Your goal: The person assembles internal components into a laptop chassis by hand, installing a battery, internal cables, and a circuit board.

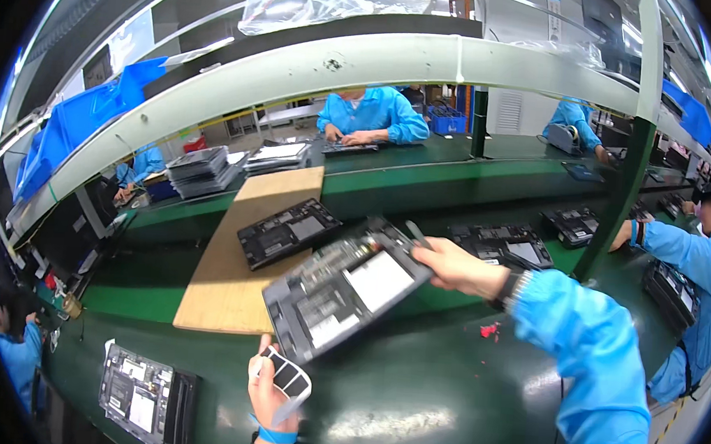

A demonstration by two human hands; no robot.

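Note:
An opened laptop base point(326, 294), dark grey with bare circuit board and a white panel, is held tilted over the bench. My right hand point(461, 266) grips its right edge; a thin grey tool point(415, 231) sticks out by the fingers, its kind unclear. Below the near-left corner, my left hand point(271, 398) is closed on a white-edged sheet of black strips point(290, 377). Whether a left finger also touches the laptop base, I cannot tell. Behind it, another laptop base point(289, 232) lies on a wooden board point(219, 283).
Stacked laptop bases point(145, 397) sit at the near left. More laptop bases point(504, 246) line the belt to the right. Red scraps point(490, 331) lie on the green bench point(391, 422). A green post point(617, 199) rises at right. Co-workers in blue sit opposite and on both sides.

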